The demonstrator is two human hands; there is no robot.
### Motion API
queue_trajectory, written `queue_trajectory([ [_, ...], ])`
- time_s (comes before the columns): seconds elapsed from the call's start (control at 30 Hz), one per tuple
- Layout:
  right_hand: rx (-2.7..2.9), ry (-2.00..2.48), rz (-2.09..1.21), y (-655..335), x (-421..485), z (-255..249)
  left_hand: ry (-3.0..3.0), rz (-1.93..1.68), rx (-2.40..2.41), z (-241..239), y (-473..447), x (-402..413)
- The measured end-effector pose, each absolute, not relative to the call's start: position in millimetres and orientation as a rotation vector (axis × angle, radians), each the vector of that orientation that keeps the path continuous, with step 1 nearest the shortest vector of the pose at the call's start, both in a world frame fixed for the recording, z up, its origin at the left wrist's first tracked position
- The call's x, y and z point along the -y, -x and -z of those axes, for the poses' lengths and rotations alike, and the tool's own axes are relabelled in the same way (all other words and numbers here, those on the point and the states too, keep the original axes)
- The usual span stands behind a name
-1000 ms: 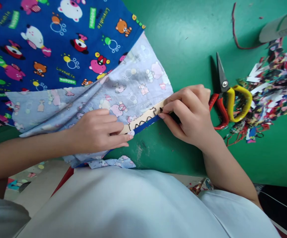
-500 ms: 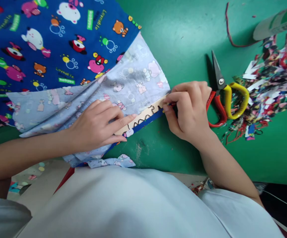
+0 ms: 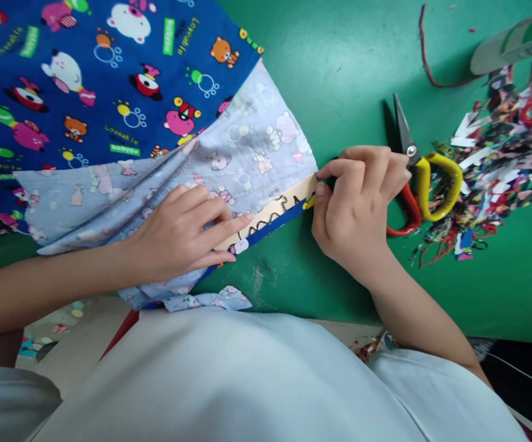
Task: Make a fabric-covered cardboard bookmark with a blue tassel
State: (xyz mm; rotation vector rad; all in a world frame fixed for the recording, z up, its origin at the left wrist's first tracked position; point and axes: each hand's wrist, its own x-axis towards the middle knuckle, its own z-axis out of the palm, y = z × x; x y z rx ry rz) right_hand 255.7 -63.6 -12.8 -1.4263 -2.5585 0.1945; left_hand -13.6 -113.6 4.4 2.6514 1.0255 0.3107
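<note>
A blue cartoon-print cloth (image 3: 86,80) lies on the green table (image 3: 330,67), one corner folded over to show its pale back side (image 3: 229,159). Along the folded edge lies a tan strip (image 3: 270,215) with a wavy black line on it. My left hand (image 3: 183,233) lies flat on the fold, its index finger stretched out and pressing on the strip. My right hand (image 3: 358,209) is closed in a pinch at the strip's right end, holding a small dark thing I cannot name.
Scissors (image 3: 420,178) with red and yellow handles lie just right of my right hand. A heap of colourful cloth scraps (image 3: 500,159) fills the right side. A cardboard tube (image 3: 514,43) lies at the top right. The table's near edge runs by my white shirt (image 3: 247,380).
My right hand slid right along the strip to its end. My left hand's fingers stretched out flatter on the fold, the index finger moving up onto the strip.
</note>
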Motion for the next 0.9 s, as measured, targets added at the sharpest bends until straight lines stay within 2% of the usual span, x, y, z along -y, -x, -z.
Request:
queue_trajectory([
  [0.17,2.476,1.41,-0.184,-254.0,62.1,15.4,-2.69,-0.326,-1.002,-6.2,13.1,112.6],
  [0.4,2.375,1.541,-0.376,-256.1,58.5,12.5,-2.707,-0.286,-1.022,-4.4,13.6,115.5],
  [0.9,2.353,1.479,-0.266,-256.5,58.6,15.3,-2.747,-0.249,-0.934,-12.0,12.9,113.4],
])
